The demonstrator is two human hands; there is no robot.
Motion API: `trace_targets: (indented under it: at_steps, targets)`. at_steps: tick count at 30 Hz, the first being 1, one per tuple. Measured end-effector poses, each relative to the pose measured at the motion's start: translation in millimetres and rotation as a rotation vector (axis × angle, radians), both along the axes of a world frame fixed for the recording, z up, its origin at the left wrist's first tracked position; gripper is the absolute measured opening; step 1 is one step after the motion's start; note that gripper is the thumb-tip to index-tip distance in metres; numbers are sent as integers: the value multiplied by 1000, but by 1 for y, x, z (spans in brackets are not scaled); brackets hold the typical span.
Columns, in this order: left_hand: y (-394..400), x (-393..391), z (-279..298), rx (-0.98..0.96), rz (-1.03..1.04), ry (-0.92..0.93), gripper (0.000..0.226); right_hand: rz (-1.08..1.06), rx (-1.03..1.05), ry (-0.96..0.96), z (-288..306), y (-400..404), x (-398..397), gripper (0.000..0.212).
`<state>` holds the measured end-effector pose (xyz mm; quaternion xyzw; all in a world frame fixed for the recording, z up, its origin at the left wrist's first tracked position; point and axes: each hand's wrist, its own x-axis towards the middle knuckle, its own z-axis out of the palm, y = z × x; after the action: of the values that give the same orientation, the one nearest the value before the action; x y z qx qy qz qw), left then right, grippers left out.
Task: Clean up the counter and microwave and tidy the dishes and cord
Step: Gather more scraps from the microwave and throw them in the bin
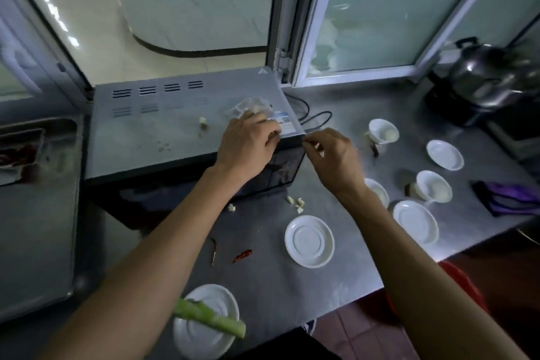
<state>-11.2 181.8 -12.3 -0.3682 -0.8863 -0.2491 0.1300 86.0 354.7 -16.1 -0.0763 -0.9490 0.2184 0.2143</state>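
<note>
Left hand [248, 143] fingers curled round scraps beside wrapper [251, 107] on microwave [152, 131]; right hand [333, 161] pinches something small. Sweep bits together, lift clear.

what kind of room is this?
Probably a kitchen, maybe a commercial one: a steel counter holds a microwave, white saucers and cups, with dried chillies scattered about and a metal kettle at the far right.
</note>
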Motion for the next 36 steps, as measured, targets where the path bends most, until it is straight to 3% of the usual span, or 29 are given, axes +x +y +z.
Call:
trace_targets:
  at_steps: [12,24,36]
  targets:
    - [189,144,-31,-15,-434,-51,8,-496,-138,-68,-49,138,211,8]
    - [366,346,-94,-247,-713,-143,11,-817,-195,-147,-105,258,455,7]
    - [449,434,-151,-425,-836,-203,15,-986,-296,-274,-152,306,550,9]
